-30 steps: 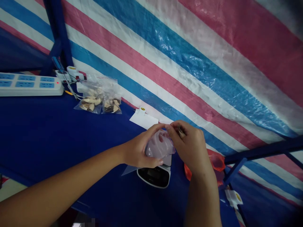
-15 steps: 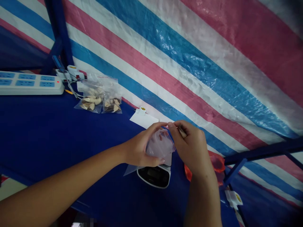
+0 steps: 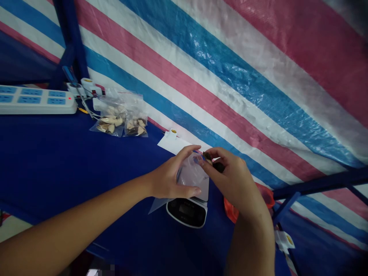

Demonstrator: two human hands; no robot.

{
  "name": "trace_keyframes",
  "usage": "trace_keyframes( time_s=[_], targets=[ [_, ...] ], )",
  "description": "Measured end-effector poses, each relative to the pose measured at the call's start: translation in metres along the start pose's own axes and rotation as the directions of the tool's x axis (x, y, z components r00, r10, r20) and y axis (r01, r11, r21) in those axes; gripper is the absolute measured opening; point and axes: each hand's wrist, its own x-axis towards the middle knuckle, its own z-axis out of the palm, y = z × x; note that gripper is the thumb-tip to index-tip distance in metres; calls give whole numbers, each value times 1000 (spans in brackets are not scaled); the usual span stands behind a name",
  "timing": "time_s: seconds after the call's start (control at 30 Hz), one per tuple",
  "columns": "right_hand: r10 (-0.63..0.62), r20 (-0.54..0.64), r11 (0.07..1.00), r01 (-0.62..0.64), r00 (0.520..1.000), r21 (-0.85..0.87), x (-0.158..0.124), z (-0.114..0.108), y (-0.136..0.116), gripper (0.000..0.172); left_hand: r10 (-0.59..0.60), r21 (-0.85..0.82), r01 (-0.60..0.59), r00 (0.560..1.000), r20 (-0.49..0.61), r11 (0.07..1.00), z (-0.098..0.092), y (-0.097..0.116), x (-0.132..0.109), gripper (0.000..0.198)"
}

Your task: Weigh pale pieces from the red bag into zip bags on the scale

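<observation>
My left hand curves around a clear zip bag, its thumb and forefinger spread wide on either side of the bag's mouth. Close by on the right, my right hand pinches a small dark-and-pale piece at the bag's opening. Another dark piece shows inside its curled fingers. Beneath the bag is a kitchen scale with a black front panel; its display is unreadable here. A flat corner of clear plastic sticks out left of the scale.
Filled clear bags of pale-and-brown pieces lie at the back left, beside a power strip and a blue-handled tool. A white card lies behind the scale. Partly behind my right forearm is a red plastic bag.
My left fingers have spread farther apart, away from my right fingertips. My right hand has tilted, bringing a dark-and-pale piece out at its fingertips beside the zip bag's mouth.
</observation>
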Motion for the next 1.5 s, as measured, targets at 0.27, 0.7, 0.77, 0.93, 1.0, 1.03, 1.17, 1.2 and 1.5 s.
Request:
trace_keyframes(
  time_s=[0.27,0.7,0.77,0.93,1.0,1.03,1.17,1.2,1.5],
  targets=[
    [-45,123,998,40,991,38,-3,4,-7,23,-3,48,3,1000,-5,999,-1,3,1,98],
    [-21,381,999,32,924,-22,-5,7,-20,29,7,-41,-2,992,128,999,5,17,1,85],
    [-30,365,999,23,930,23,-6,6,-18,25,18,-48,-12,993,117,999,4,17,1,85],
    [-60,332,973,-19,942,231,-7,7,-12,28,72,-24,-70,992,101,997,2,14,2,85],
    [-68,283,972,0,957,234,-8,7,-12,29,96,0,-96,992,78,995,1,13,2,83],
    [-72,256,975,13,964,223,-8,6,-12,27,95,11,-95,993,66,995,1,13,2,81],
    [-71,151,989,50,986,141,-11,-6,-12,19,67,112,-66,998,-8,991,-2,12,2,82],
    [-69,129,993,55,989,109,-12,-10,-11,19,72,167,-65,997,-37,984,-4,12,2,83],
    [10,76,992,0,997,-130,-26,-23,-15,19,62,793,-36,998,-2,608,-28,2,3,83]
  ],
)
